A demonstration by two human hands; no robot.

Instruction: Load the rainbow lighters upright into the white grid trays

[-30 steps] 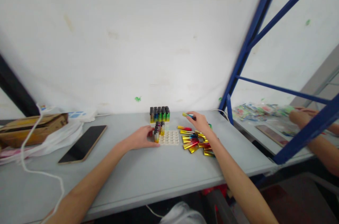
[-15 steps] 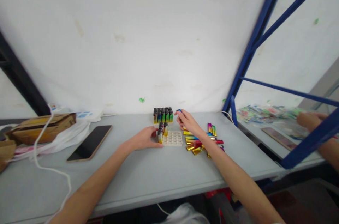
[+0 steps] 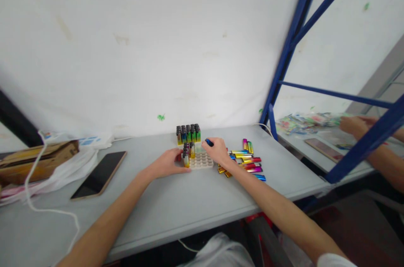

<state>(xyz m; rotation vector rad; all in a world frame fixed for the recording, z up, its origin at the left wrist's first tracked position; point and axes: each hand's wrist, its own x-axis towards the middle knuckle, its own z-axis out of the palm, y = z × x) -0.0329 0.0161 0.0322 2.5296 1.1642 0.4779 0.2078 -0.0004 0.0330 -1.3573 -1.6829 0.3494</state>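
Observation:
My left hand (image 3: 166, 162) curves around the left end of a white tray (image 3: 202, 162) with round holes, thumb in front and fingers behind. Several lighters (image 3: 186, 157) with dark tops and yellowish bodies stand upright at that end, beside my fingers. Over the right part of the tray, my right hand (image 3: 216, 149) is closed on a lighter (image 3: 208, 142); only its dark blue end shows clearly. To the right, partly behind my right forearm, lies a loose pile of shiny metallic-coloured lighters (image 3: 249, 159).
Behind the tray stands a block of upright lighters (image 3: 188, 133). At left are a phone (image 3: 100, 174), a cardboard box (image 3: 38, 159), plastic bags and a white cable (image 3: 50, 210). A blue metal frame (image 3: 285, 54) rises at right; beyond it another person's hands (image 3: 356, 126) are near plastic packets.
My right hand has come down and slightly left with the lighter, from behind the tray to over its right part. My left hand stays at the tray's left end. The camera view has shifted.

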